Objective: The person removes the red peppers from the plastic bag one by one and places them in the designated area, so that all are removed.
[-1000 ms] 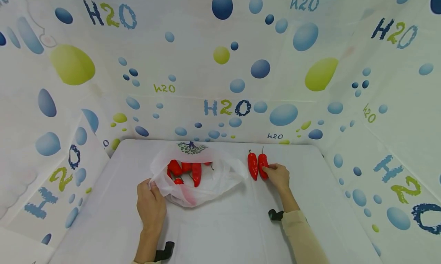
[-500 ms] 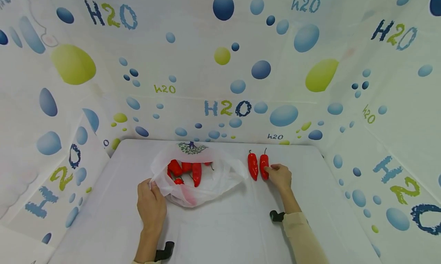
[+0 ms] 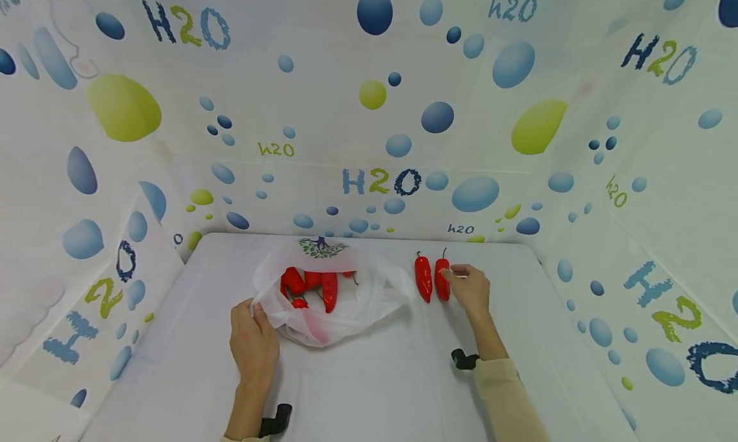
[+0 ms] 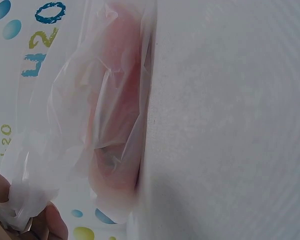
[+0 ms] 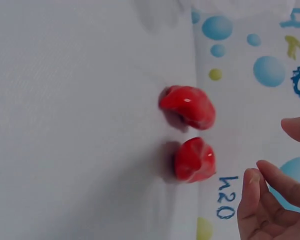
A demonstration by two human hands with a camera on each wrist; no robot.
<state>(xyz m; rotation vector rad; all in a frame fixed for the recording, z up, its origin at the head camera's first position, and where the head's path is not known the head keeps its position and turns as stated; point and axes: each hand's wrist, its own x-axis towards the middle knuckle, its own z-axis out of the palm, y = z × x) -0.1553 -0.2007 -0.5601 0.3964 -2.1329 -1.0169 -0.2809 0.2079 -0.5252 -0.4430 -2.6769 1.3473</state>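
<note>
My left hand point(image 3: 254, 343) pinches the left edge of a white translucent plastic bag point(image 3: 369, 314), whose mouth faces me. Inside it lie several red peppers point(image 3: 329, 293). The left wrist view shows the bag point(image 4: 75, 100) gathered between thumb and fingers, a pepper's red glowing through its wall. To the bag's right, two long red peppers lie side by side on the table, a left one point(image 3: 423, 279) and a right one point(image 3: 441, 287), stems away from me. Just above the right pepper is my right hand point(image 3: 469, 291); the right wrist view has its thumb point(image 5: 296, 129) and fingers apart, holding nothing.
The white table point(image 3: 369, 397) ends at a back wall sheet point(image 3: 323, 109) printed with blue and green drops and H2O lettering. Similar sheets rise at both sides. A dark wrist mount point(image 3: 464, 359) sticks out under the right forearm, another mount point(image 3: 277, 420) under the left.
The right pepper has shifted slightly right, away from the left one. My right hand has let go of it and lifted a little. The left hand and bag stay put.
</note>
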